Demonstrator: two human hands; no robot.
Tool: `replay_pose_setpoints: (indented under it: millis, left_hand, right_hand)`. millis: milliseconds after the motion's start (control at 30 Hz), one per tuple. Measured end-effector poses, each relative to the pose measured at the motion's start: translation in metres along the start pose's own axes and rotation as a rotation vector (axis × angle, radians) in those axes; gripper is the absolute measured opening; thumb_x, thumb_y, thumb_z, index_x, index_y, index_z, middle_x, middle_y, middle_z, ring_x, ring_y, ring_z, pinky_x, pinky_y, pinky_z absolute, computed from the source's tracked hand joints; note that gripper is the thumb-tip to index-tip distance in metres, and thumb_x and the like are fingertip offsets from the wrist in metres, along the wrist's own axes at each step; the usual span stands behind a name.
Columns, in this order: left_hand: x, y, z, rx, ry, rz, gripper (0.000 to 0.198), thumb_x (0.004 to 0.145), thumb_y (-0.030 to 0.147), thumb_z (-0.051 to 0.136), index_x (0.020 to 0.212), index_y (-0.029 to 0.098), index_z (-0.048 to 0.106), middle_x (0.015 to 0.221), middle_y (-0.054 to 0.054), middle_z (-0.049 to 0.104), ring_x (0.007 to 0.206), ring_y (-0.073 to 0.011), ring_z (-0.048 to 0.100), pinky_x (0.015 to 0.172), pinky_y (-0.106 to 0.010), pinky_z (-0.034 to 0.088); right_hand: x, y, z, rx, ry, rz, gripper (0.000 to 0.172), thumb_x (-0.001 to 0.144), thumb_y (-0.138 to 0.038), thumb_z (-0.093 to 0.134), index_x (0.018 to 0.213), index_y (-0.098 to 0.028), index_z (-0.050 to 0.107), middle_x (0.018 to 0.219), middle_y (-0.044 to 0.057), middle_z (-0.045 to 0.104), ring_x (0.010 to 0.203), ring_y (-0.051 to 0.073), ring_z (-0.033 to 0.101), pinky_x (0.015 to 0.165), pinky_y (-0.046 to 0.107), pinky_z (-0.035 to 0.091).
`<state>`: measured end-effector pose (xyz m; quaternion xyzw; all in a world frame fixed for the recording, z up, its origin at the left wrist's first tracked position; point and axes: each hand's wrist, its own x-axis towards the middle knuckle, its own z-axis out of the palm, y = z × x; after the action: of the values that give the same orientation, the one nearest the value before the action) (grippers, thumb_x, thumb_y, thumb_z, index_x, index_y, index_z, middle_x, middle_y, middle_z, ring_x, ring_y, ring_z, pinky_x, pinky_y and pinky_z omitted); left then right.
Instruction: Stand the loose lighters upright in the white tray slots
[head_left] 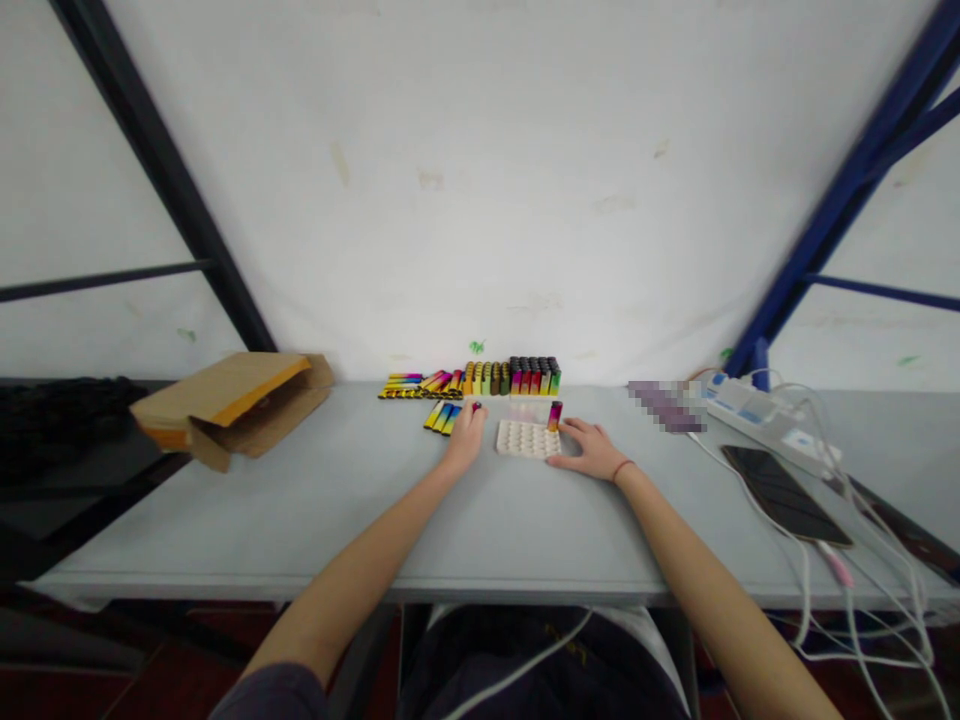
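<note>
A small white tray (527,440) with rows of round sockets lies on the table. One pink-and-yellow lighter-like tube (554,416) stands upright at its far right corner. My right hand (594,452) steadies the tray's right end, thumb at the near corner and fingertips beside the standing tube. Left of the tray, my left hand (467,437) is closed around another lighter-like tube (477,407), mostly hidden by the fingers. Just beyond that hand lie a few loose blue-and-yellow tubes (442,417).
By the wall stand a filled block of dark-topped tubes (535,375), a yellowish group (486,378) and a loose pile (422,385). An open cardboard box (225,400) lies left. On the right are a phone (784,492), a power strip (772,425) and white cables.
</note>
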<state>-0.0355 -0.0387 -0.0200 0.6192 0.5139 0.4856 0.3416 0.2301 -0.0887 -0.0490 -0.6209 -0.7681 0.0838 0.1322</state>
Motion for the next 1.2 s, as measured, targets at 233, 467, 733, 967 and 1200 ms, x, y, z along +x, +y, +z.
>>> replay_pose_setpoints:
  millis: [233,467,733,967,1200]
  left_hand:
    - [0.001,-0.008,0.001,0.008,0.032,0.103,0.017,0.093,0.031,0.058,0.102,0.022,0.047,0.088,0.000,0.060,0.083,-0.0168,0.060,0.083,-0.031,0.049]
    - [0.006,0.000,0.005,0.166,-0.002,0.421,0.020,0.095,0.030,0.056,0.112,0.019,0.059,0.107,-0.009,0.060,0.110,-0.0233,0.061,0.105,-0.043,0.049]
    - [-0.006,0.030,0.038,0.038,-0.347,0.483,0.028,0.094,0.025,0.057,0.120,0.021,0.067,0.116,-0.007,0.071,0.105,-0.0189,0.068,0.093,-0.032,0.058]
    - [-0.007,0.021,0.064,0.022,-0.348,0.429,0.022,0.090,0.022,0.065,0.111,0.021,0.070,0.109,-0.006,0.075,0.099,-0.0195,0.072,0.097,-0.036,0.057]
    - [-0.002,0.018,0.068,0.114,-0.321,0.500,0.025,0.088,0.020,0.066,0.113,0.021,0.070,0.114,-0.008,0.072,0.100,-0.0201,0.069,0.097,-0.037,0.056]
  right_hand:
    - [0.001,0.002,0.003,0.000,0.017,-0.004,0.084,0.082,-0.073,0.064,0.148,-0.021,0.054,0.156,0.019,0.048,0.144,0.037,0.044,0.119,0.056,0.029]
    - [0.000,-0.003,0.000,0.002,0.010,0.001,0.083,0.083,-0.069,0.066,0.148,-0.020,0.053,0.158,0.020,0.046,0.145,0.036,0.043,0.120,0.057,0.028]
    - [-0.001,-0.009,-0.003,0.022,0.004,0.007,0.084,0.083,-0.069,0.066,0.151,-0.021,0.050,0.156,0.018,0.048,0.146,0.034,0.042,0.120,0.058,0.027]
    - [0.000,-0.012,-0.005,0.003,0.004,0.006,0.080,0.082,-0.068,0.069,0.145,-0.020,0.056,0.155,0.020,0.048,0.144,0.035,0.044,0.119,0.057,0.029]
    - [0.001,-0.010,-0.004,0.003,0.009,-0.008,0.079,0.081,-0.071,0.068,0.143,-0.023,0.058,0.154,0.019,0.050,0.143,0.035,0.045,0.119,0.057,0.030]
